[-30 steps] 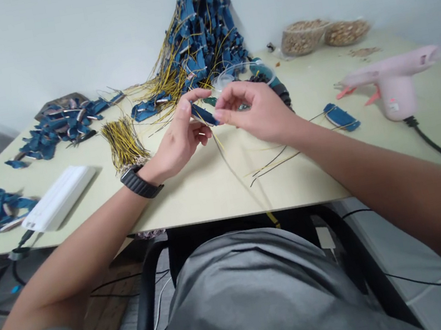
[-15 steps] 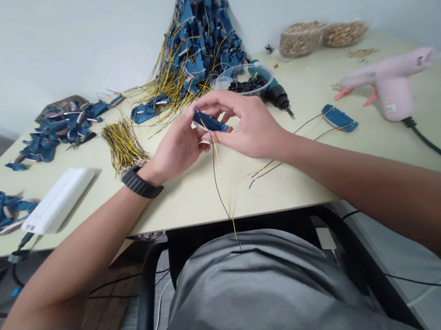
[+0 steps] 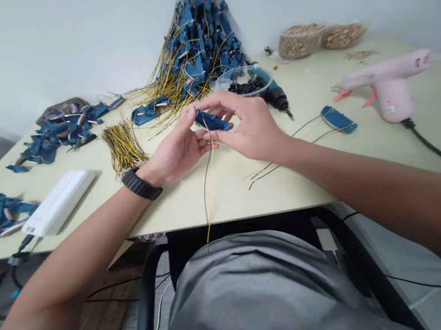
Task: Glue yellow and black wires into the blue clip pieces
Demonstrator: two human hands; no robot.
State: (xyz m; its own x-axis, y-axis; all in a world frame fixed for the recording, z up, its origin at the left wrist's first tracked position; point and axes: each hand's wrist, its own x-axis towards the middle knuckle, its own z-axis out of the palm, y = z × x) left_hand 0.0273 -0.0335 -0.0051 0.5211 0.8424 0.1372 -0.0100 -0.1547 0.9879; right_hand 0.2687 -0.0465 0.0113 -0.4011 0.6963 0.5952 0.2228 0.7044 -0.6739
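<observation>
Between my two hands, over the near middle of the table, is a small blue plastic part [image 3: 212,121] with a thin black and yellow wire pair [image 3: 205,181] hanging from it past the table edge. My right hand [image 3: 254,125] grips the part's right end between thumb and fingers. My left hand [image 3: 177,144], with a black band on the wrist, pinches the left end; some fingertips are hidden behind the part. Right of my hands lies a similar blue part with wires [image 3: 338,119]. A bundle of yellow and black wires [image 3: 124,147] lies beside my left hand.
A tall heap of wired blue parts [image 3: 198,33] stands at the back. More blue parts [image 3: 57,133] lie left, near a white box [image 3: 60,202]. A tub of black pieces [image 3: 247,83], a drill [image 3: 277,96] and a pink glue gun [image 3: 389,77] are to the right.
The hanging wires have swung to the left. The blue part has turned and shifted slightly to the right, while both hands stay around it.
</observation>
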